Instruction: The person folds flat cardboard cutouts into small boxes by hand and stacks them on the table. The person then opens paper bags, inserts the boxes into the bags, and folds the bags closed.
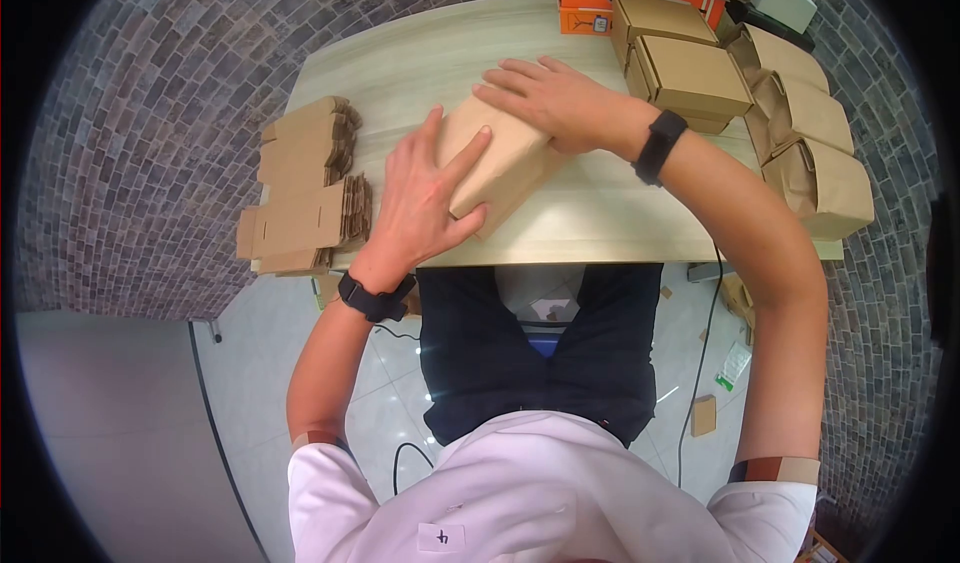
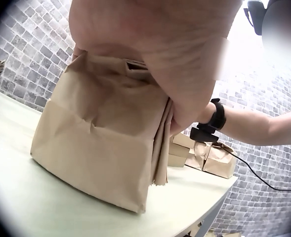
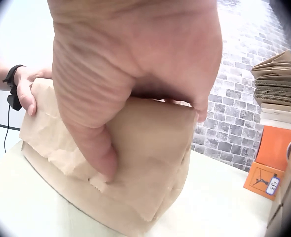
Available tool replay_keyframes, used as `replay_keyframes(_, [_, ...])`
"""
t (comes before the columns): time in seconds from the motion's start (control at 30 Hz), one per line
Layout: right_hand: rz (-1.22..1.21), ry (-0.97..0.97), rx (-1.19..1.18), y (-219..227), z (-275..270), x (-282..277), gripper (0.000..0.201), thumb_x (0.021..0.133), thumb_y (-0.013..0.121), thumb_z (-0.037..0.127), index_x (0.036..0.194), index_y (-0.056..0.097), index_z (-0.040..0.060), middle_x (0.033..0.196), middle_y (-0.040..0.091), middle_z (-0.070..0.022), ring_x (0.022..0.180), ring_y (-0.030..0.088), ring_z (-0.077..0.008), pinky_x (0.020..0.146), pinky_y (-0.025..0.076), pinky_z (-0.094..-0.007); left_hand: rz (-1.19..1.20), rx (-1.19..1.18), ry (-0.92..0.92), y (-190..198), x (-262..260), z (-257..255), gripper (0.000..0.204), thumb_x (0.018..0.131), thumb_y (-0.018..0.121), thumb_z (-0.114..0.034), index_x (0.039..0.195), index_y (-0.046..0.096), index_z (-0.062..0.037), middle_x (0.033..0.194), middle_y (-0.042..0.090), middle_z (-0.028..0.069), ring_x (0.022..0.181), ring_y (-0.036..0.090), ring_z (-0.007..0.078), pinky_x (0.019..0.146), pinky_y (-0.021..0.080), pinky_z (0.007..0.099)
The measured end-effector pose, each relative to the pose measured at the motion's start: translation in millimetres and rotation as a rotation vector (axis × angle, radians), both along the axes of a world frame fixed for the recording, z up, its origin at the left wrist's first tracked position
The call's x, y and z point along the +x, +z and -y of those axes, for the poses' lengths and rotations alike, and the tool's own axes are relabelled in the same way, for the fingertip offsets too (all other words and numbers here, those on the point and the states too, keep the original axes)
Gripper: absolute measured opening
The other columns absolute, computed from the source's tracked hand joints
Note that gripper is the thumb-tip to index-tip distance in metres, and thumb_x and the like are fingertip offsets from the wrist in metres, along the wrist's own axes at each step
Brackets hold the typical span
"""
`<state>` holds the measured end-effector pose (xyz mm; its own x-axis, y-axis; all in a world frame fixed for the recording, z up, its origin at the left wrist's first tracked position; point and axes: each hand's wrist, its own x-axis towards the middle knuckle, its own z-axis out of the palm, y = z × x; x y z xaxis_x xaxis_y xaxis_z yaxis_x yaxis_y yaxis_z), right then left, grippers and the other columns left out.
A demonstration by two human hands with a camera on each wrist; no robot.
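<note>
A brown kraft paper bag (image 1: 510,163), filled out to a block shape with its top folded over, sits on the pale table (image 1: 400,48). My left hand (image 1: 415,198) grips its left end, fingers spread over the upper face and thumb on the near side. Across the other end lies my right hand (image 1: 560,103). In the right wrist view its thumb (image 3: 103,158) presses the bag's side while the fingers reach over the far edge, mostly hidden. Creased paper (image 2: 96,148) and a folded side edge show under the palm in the left wrist view.
Stacks of flattened cardboard (image 1: 300,218) lie at the table's left edge. To the right stand brown cardboard boxes (image 1: 690,78) and several filled paper bags (image 1: 825,188). An orange box (image 3: 266,177) is at the back, with cardboard sheets (image 3: 279,81) above it.
</note>
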<state>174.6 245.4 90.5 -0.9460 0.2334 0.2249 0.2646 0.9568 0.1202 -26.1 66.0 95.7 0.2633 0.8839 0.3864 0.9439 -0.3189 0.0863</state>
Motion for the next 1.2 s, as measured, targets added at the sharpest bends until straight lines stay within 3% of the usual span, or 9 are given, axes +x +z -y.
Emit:
replay_keyframes(0.23, [-0.082, -0.04, 0.095, -6.2, -3.0, -4.9, 0.07, 0.087, 0.068, 0.009, 0.152, 0.042, 0.0136, 0.155, 0.045, -0.0088, 0.146, 0.04, -0.0301, 0.114, 0.038, -0.0569, -0.118, -0.047, -0.033, 6.4, 1.5, -6.9, 0.08, 0.075, 0.078, -0.026, 0.15, 0.053, -0.0287, 0.16, 0.026, 0.0299, 0.127, 0.045, 0.0478, 0.109, 0.039, 0.0527])
replay_keyframes(0.33, [-0.162, -0.082, 0.151, -14.8, -6.4, -7.1, 0.08, 0.079, 0.071, 0.002, 0.153, 0.041, 0.0137, 0.156, 0.044, -0.0105, 0.148, 0.037, -0.0315, 0.118, 0.034, -0.0552, -0.1, -0.034, 0.014, 1.1, 3.3, -11.3, 0.079, 0.076, 0.077, -0.025, 0.15, 0.053, -0.029, 0.159, 0.027, 0.0314, 0.128, 0.045, 0.048, 0.109, 0.039, 0.0527])
replay_keyframes(0.47, [-0.213, -0.061, 0.216, -3.5, 14.6, 10.9, 0.077, 0.079, 0.071, 0.005, 0.151, 0.045, 0.0133, 0.156, 0.044, -0.0112, 0.148, 0.036, -0.0322, 0.119, 0.033, -0.0549, -0.088, 0.06, 0.152, -12.1, 3.1, -30.0, 0.078, 0.076, 0.077, -0.026, 0.15, 0.053, -0.0289, 0.156, 0.03, 0.0343, 0.126, 0.047, 0.0484, 0.105, 0.042, 0.0536])
replay_keyframes(0.5, [-0.221, -0.054, 0.172, 1.0, 26.6, 18.4, 0.069, 0.084, 0.066, 0.007, 0.15, 0.046, 0.0131, 0.154, 0.046, -0.0116, 0.147, 0.038, -0.0328, 0.118, 0.033, -0.0549, -0.079, 0.062, 0.167, -14.2, 2.6, -38.0, 0.078, 0.076, 0.077, -0.026, 0.15, 0.053, -0.0289, 0.156, 0.03, 0.0343, 0.126, 0.047, 0.0484, 0.105, 0.042, 0.0536])
replay_keyframes(0.53, [-0.231, -0.048, 0.13, 3.4, 38.7, 26.7, 0.061, 0.09, 0.061, 0.008, 0.149, 0.048, 0.0128, 0.153, 0.048, -0.0119, 0.145, 0.04, -0.0333, 0.118, 0.033, -0.055, -0.087, 0.082, 0.225, -15.6, 1.8, -48.4, 0.077, 0.077, 0.076, -0.028, 0.15, 0.052, -0.0288, 0.155, 0.032, 0.0344, 0.124, 0.048, 0.0484, 0.102, 0.043, 0.0539])
replay_keyframes(0.77, [-0.174, -0.123, -0.264, 8.5, 105.8, 113.0, 0.08, 0.069, 0.077, 0.004, 0.145, 0.052, 0.0083, 0.153, 0.046, -0.0156, 0.145, 0.037, -0.0415, 0.117, 0.034, -0.0575, -0.107, 0.151, 0.425, -25.6, -9.2, -155.3, 0.075, 0.077, 0.074, -0.035, 0.148, 0.052, -0.0275, 0.15, 0.039, 0.0329, 0.108, 0.056, 0.0472, 0.086, 0.049, 0.054])
replay_keyframes(1.0, [-0.267, -0.357, -0.293, -45.8, 125.4, 186.1, 0.072, 0.072, 0.077, 0.001, 0.14, 0.053, 0.0029, 0.149, 0.048, -0.0195, 0.141, 0.04, -0.0483, 0.114, 0.037, -0.0583, -0.167, 0.103, 0.46, -29.6, -0.2, -257.8, 0.073, 0.08, 0.072, -0.037, 0.148, 0.05, -0.0265, 0.147, 0.042, 0.0297, 0.106, 0.057, 0.0457, 0.084, 0.048, 0.0541])
replay_keyframes(1.2, [-0.45, -0.503, -0.319, -77.8, 126.5, 193.7, 0.065, 0.075, 0.068, 0.0, 0.138, 0.053, -0.0003, 0.146, 0.05, -0.0215, 0.138, 0.043, -0.051, 0.11, 0.041, -0.0569, -0.152, 0.037, 0.521, -25.3, 12.7, -313.6, 0.07, 0.081, 0.073, -0.04, 0.146, 0.053, -0.021, 0.139, 0.05, 0.026, 0.116, 0.052, 0.044, 0.089, 0.043, 0.0498])
